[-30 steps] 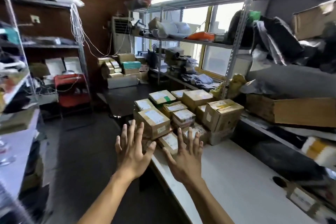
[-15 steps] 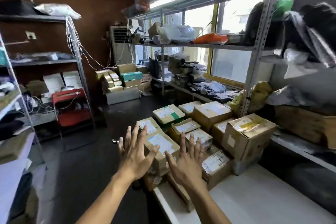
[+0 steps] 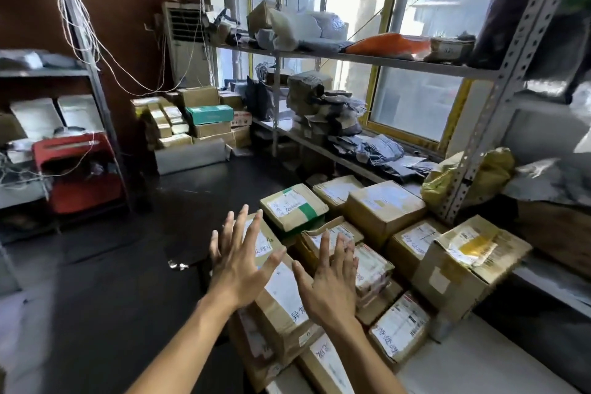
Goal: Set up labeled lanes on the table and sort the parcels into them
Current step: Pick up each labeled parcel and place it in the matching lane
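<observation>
Judging by the layout, sorting has not begun; the parcels (image 3: 377,253) sit heaped together at the far end of the table (image 3: 479,371), no lanes or lane labels show, and the left hand (image 3: 238,261) and right hand (image 3: 329,285) hover spread-fingered over the nearest boxes, holding nothing.

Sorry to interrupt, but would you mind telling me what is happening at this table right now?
A person is reaching both bare hands toward a pile of cardboard parcels at the end of a white table. The left hand and right hand are open with fingers spread above the nearest parcel; neither holds anything. No labeled lanes show, and the parcels look unsorted.
</observation>
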